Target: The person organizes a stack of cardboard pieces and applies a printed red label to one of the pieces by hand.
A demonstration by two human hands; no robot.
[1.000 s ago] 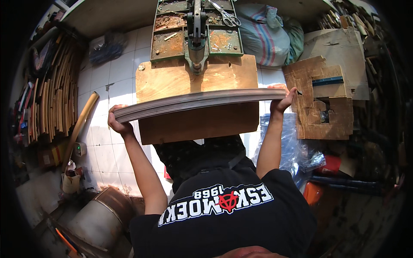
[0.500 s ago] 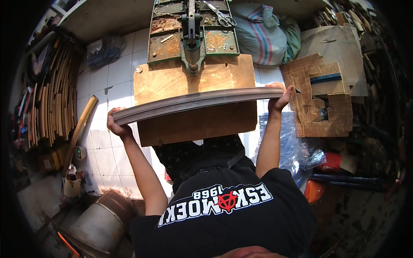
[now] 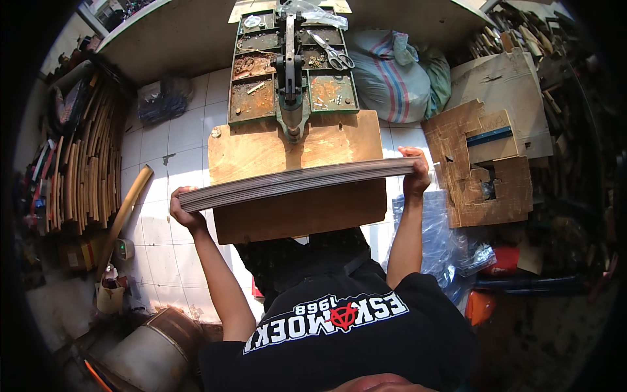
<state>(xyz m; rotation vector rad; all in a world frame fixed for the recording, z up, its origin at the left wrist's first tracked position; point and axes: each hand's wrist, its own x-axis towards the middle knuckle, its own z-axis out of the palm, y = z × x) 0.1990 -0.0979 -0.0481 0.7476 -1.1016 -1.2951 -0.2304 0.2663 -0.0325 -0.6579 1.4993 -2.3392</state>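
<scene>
We see left grip and right grip clamped on opposite ends of the stack, which spans between them over the bench, press beyond both; it's gathered, unreleased, bench contact we can't tell.

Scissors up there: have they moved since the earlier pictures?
No. The scissors lie in the same spot by the right edge of the green tray; only the view has shifted.
</scene>
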